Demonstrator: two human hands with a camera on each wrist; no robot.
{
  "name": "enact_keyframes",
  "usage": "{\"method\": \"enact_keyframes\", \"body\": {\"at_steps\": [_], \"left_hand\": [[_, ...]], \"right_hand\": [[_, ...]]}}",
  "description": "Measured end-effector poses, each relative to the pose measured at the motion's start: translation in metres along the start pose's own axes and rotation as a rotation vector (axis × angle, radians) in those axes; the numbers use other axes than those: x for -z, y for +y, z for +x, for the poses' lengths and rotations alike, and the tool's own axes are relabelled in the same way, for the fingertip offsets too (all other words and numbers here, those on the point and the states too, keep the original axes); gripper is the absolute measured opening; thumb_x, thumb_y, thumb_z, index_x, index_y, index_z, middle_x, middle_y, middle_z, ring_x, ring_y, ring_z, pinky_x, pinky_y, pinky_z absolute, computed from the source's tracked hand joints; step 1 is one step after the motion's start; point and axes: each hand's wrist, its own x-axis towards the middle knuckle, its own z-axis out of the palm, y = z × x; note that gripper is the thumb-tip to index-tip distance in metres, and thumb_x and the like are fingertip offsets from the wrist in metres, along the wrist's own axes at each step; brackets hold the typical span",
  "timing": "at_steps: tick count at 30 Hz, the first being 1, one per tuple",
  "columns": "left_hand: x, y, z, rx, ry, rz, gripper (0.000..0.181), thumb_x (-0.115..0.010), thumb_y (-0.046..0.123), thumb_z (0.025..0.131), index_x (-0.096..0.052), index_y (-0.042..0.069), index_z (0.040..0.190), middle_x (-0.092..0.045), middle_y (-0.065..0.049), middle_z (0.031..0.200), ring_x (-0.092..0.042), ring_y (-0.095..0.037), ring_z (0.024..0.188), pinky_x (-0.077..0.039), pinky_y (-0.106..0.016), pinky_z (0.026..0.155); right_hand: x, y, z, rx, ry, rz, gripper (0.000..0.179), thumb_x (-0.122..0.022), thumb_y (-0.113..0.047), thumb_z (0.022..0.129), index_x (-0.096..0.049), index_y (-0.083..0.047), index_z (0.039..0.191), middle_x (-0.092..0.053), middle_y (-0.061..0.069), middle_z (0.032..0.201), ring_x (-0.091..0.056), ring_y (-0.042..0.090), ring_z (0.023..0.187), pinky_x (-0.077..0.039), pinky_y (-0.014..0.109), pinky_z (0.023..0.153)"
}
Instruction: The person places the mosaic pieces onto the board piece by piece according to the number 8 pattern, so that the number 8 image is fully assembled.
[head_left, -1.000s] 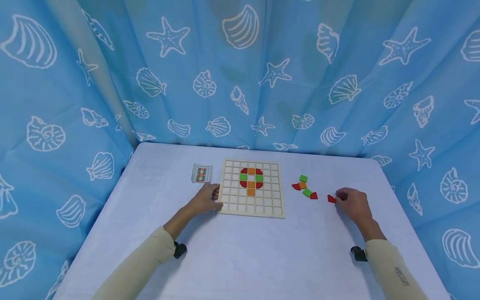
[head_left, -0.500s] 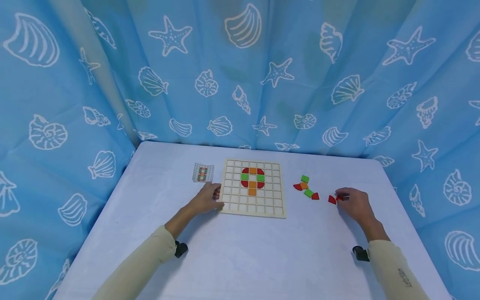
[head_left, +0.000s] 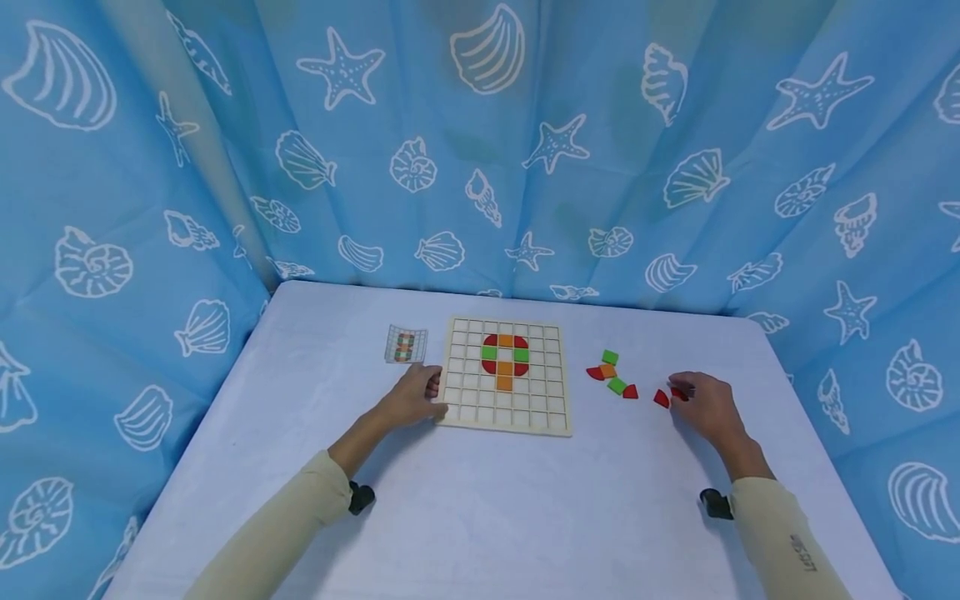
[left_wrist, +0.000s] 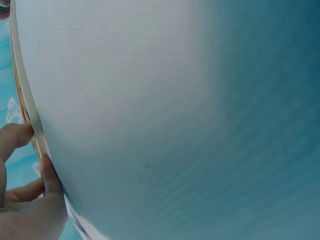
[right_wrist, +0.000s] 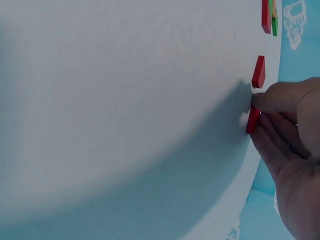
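A square wooden grid board [head_left: 468, 398] lies on the table, with red, green and orange tiles set in its upper middle. My left hand [head_left: 408, 398] holds its left edge; in the left wrist view, thumb and fingers are against the board's rim [left_wrist: 29, 95]. On the right, my right hand [head_left: 705, 407] pinches a red tile [right_wrist: 254, 119] with one curved side, close to the tabletop. Just left of those fingers lies another red tile [head_left: 662, 398]. Farther left is a loose group: green tiles [head_left: 617, 386], an orange tile [head_left: 607, 371] and red tiles [head_left: 631, 392].
A small pattern card [head_left: 406, 343] with a printed grid lies left of the board, just beyond the left hand. The white-covered table [head_left: 525, 517] ends at a blue shell-print curtain [head_left: 480, 167] behind and on both sides.
My right hand stays in nearly the same place, shifting slightly, and the red tile in its fingers shows more now than a second ago. The left hand keeps its hold on the board.
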Motion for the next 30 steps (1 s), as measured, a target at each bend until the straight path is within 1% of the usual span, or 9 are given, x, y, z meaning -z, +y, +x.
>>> {"method": "enact_keyframes", "body": {"at_steps": [5,8,11,15,21,26,30], "left_hand": [[0.004,0.005,0.000,0.000,-0.007,0.023,0.067,-0.078,0.009,0.080,-0.046,-0.005,0.138,-0.045,-0.007,0.102,-0.045,-0.019,0.092,-0.044,-0.031,0.078],[0.005,0.006,0.001,-0.001,-0.004,0.027,0.068,-0.078,0.009,0.080,-0.045,-0.005,0.138,-0.046,-0.007,0.101,-0.045,-0.019,0.091,-0.044,-0.031,0.078],[0.005,0.006,0.002,-0.019,-0.005,0.023,0.067,-0.078,0.009,0.080,-0.046,-0.006,0.137,-0.046,-0.008,0.101,-0.045,-0.018,0.091,-0.044,-0.031,0.078],[0.005,0.004,0.002,-0.030,-0.005,0.033,0.067,-0.078,0.010,0.081,-0.046,-0.006,0.137,-0.046,-0.007,0.101,-0.045,-0.018,0.091,-0.044,-0.031,0.078],[0.006,0.005,0.002,-0.027,0.009,0.023,0.066,-0.079,0.008,0.079,-0.047,-0.007,0.135,-0.046,-0.008,0.100,-0.045,-0.019,0.091,-0.044,-0.031,0.078],[0.003,0.003,0.001,-0.018,0.007,0.011,0.063,-0.079,0.007,0.079,-0.048,-0.007,0.133,-0.045,-0.008,0.100,-0.044,-0.019,0.091,-0.043,-0.030,0.077],[0.001,0.003,0.000,-0.005,0.002,0.005,0.062,-0.079,0.007,0.079,-0.049,-0.005,0.132,-0.045,-0.007,0.100,-0.044,-0.019,0.092,-0.043,-0.030,0.078]], "right_hand": [[0.000,0.001,-0.002,0.004,0.010,-0.006,0.048,-0.075,-0.006,0.083,-0.058,0.004,0.127,-0.057,0.027,0.121,-0.052,0.045,0.112,-0.048,0.056,0.089],[0.001,0.001,-0.004,0.008,-0.005,0.002,0.047,-0.075,-0.008,0.083,-0.059,0.003,0.126,-0.057,0.026,0.121,-0.051,0.044,0.112,-0.050,0.055,0.087],[0.002,0.001,-0.005,0.014,-0.026,-0.003,0.050,-0.076,-0.010,0.083,-0.059,0.002,0.128,-0.056,0.027,0.122,-0.050,0.045,0.112,-0.051,0.054,0.084],[0.004,0.000,-0.006,0.014,-0.034,-0.014,0.050,-0.076,-0.008,0.083,-0.058,0.003,0.128,-0.055,0.027,0.123,-0.051,0.045,0.112,-0.051,0.054,0.084],[0.004,-0.003,-0.005,0.032,-0.014,-0.021,0.043,-0.071,-0.007,0.086,-0.060,0.006,0.126,-0.058,0.027,0.120,-0.052,0.045,0.111,-0.049,0.055,0.087],[0.004,-0.005,-0.003,0.037,0.003,-0.024,0.046,-0.073,-0.007,0.085,-0.059,0.006,0.126,-0.059,0.027,0.118,-0.053,0.044,0.110,-0.049,0.055,0.087],[0.003,-0.016,0.000,0.042,0.028,-0.010,0.047,-0.075,-0.009,0.084,-0.060,0.005,0.126,-0.060,0.026,0.118,-0.053,0.043,0.110,-0.051,0.054,0.085]]}}
